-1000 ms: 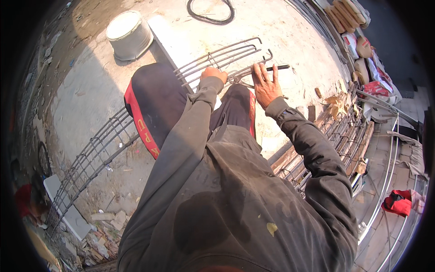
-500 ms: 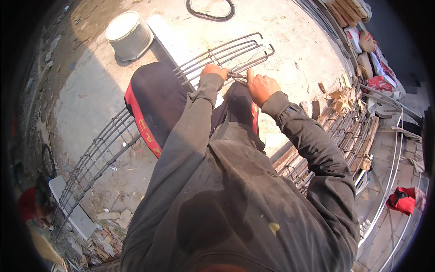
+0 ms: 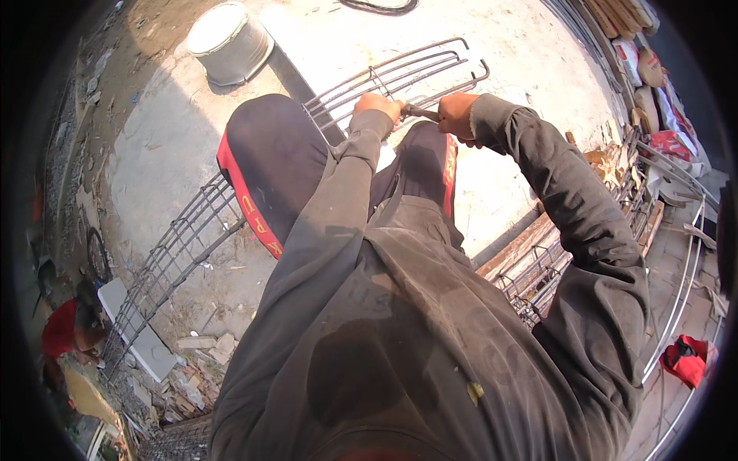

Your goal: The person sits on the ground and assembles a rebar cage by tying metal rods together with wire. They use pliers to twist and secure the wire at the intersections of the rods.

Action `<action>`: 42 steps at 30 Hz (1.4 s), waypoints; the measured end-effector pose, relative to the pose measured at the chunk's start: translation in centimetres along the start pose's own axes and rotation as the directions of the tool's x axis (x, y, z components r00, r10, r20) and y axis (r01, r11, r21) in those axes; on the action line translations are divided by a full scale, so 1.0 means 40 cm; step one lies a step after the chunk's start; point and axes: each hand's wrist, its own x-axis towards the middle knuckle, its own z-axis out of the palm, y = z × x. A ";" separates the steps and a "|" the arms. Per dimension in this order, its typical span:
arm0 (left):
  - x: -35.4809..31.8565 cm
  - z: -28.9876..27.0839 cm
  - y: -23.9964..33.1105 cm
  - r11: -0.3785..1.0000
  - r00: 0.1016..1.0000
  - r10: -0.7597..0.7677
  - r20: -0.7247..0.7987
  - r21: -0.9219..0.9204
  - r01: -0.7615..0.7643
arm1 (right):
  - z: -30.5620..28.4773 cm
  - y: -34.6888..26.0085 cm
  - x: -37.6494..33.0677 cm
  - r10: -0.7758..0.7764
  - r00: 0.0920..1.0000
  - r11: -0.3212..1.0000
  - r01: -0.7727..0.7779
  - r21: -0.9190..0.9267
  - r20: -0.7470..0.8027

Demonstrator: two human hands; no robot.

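A long cage of steel rebar [image 3: 430,63] with hooked bar ends lies across my thighs, running from far right to lower left. Closed round its nearest bar, by a tie, is my left hand [image 3: 377,108]. My right hand [image 3: 459,117], to the right, grips the handles of dark metal pincers [image 3: 422,113]. The jaws of the pincers meet the cage right beside my left fingers; what they bite on is too small to make out. My left fingertips are partly hidden.
An upturned pale bucket [image 3: 234,48] stands at the far left beside a board [image 3: 286,73]. Black wire coil [image 3: 380,6] lies at the top edge. To my right are timber and more rebar [image 3: 530,269]. A person in red [image 3: 68,330] is at lower left.
My right hand has swung outward to the right and the elbow has risen. The pincers' handles, apart before, now look together. The whole view has shifted slightly.
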 end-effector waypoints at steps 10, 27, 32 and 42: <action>-0.012 0.006 0.012 0.999 1.000 0.029 -0.006 0.037 -0.028 | 0.486 0.108 0.095 0.029 0.753 0.814 0.364 0.452 -0.658; -0.060 -0.003 0.038 0.984 0.999 0.018 -0.029 -0.177 -0.023 | 0.503 -0.106 0.070 0.335 0.871 0.204 0.306 0.930 -0.360; -0.037 0.005 0.010 0.995 0.995 0.021 -0.098 -0.091 -0.030 | 0.513 -0.073 0.090 0.282 0.858 0.351 0.324 0.879 -0.429; -0.015 0.072 -0.047 0.993 0.941 0.114 -0.320 0.029 -0.111 | 0.595 -0.057 0.118 0.282 0.707 0.611 0.389 0.689 -0.648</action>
